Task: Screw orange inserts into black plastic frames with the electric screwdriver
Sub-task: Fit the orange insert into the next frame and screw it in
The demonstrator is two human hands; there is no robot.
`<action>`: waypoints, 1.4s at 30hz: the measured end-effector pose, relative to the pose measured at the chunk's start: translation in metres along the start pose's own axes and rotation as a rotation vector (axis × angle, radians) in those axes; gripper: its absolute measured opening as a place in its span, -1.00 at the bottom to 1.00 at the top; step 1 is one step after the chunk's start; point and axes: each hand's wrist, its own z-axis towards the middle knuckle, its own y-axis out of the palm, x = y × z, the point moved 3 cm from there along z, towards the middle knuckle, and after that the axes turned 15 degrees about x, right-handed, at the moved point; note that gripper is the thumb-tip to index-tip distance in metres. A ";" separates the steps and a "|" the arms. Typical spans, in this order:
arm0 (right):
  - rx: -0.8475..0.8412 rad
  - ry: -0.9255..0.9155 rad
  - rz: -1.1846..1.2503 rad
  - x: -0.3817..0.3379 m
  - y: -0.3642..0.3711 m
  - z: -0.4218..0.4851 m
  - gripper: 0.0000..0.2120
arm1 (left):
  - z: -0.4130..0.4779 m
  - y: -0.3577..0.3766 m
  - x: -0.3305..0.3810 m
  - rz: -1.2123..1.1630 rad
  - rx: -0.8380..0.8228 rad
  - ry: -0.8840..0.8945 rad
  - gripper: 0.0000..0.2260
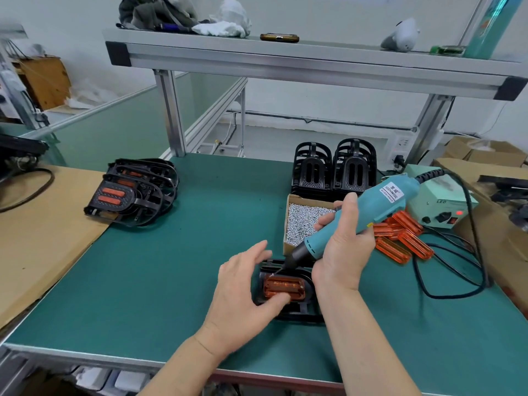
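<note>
A black plastic frame [300, 310] lies on the green mat near the front edge with an orange insert [283, 285] seated in it. My left hand [245, 290] rests beside the frame, thumb pressing the insert's near edge, fingers spread loosely above the frame's left end. My right hand [343, 247] grips the teal electric screwdriver [363, 215], tilted down to the left. Its bit tip touches the insert's upper left corner.
A cardboard box of small screws [303, 221] stands just behind the frame. Loose orange inserts [400, 238] lie to the right, by the power supply [440, 207] and its cable. Stacked empty frames [331, 170] stand at the back; frames with inserts [131, 192] are piled left.
</note>
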 end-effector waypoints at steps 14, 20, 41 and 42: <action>-0.162 -0.147 -0.071 0.011 0.010 -0.019 -0.76 | 0.006 0.006 -0.022 0.122 -0.353 -0.063 0.17; -0.188 -0.146 -0.094 0.018 0.013 -0.018 -0.72 | 0.006 0.007 -0.023 0.112 -0.351 -0.081 0.16; -0.446 -0.274 -0.252 0.033 0.042 -0.029 -0.66 | 0.008 0.005 -0.023 0.086 -0.327 -0.048 0.23; -0.450 -0.276 -0.260 0.034 0.043 -0.029 -0.66 | 0.009 0.005 -0.023 0.082 -0.328 -0.048 0.23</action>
